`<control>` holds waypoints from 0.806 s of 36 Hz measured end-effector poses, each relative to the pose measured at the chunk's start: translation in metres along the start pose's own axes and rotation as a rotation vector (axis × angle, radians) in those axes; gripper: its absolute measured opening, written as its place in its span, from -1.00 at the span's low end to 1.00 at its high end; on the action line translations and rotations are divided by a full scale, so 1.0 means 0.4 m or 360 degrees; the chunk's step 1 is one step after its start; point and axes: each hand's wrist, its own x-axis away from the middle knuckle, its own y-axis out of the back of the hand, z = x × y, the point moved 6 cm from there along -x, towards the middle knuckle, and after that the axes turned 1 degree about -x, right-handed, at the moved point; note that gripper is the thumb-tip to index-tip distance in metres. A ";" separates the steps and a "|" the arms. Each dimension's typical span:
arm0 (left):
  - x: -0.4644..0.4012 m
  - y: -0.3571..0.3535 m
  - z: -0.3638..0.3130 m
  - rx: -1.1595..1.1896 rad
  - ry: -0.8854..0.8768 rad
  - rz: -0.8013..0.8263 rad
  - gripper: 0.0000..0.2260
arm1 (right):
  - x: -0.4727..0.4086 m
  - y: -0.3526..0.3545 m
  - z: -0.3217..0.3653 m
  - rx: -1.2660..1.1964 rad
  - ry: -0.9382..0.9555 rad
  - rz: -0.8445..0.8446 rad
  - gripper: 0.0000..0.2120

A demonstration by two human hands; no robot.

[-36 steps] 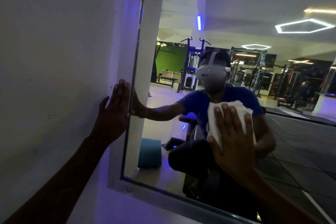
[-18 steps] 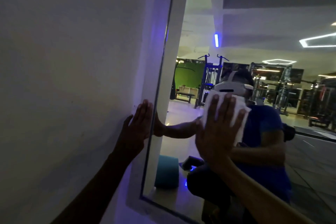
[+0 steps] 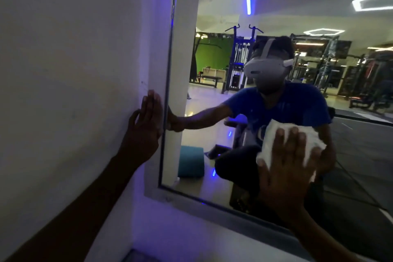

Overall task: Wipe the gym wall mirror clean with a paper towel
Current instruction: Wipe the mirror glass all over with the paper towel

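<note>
We face a large frameless wall mirror (image 3: 276, 17) on a white plaster wall (image 3: 63, 49), reflecting dim gym machines. Our right hand (image 3: 285, 168) presses a crumpled white paper towel (image 3: 274, 134) flat-fingered against it; our left hand (image 3: 146, 125) rests open beside its edge

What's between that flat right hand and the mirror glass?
In the head view, a white paper towel lies pressed between the right hand and the mirror.

Paper towel (image 3: 274, 134) on mirror (image 3: 212, 123)
</note>
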 end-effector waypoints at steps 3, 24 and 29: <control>0.080 -0.043 -0.030 0.0061 -0.0001 0.0015 -0.26 | -0.010 -0.024 0.072 0.0080 -0.0194 0.0042 -0.28; 0.111 -0.078 -0.041 0.0247 0.0142 0.0187 -0.24 | -0.200 0.013 0.174 -0.0005 0.0017 -0.0028 -0.22; 0.111 -0.081 -0.039 0.0226 0.0141 0.0225 -0.21 | -0.001 -0.110 0.280 -0.0152 0.0330 0.0118 -0.28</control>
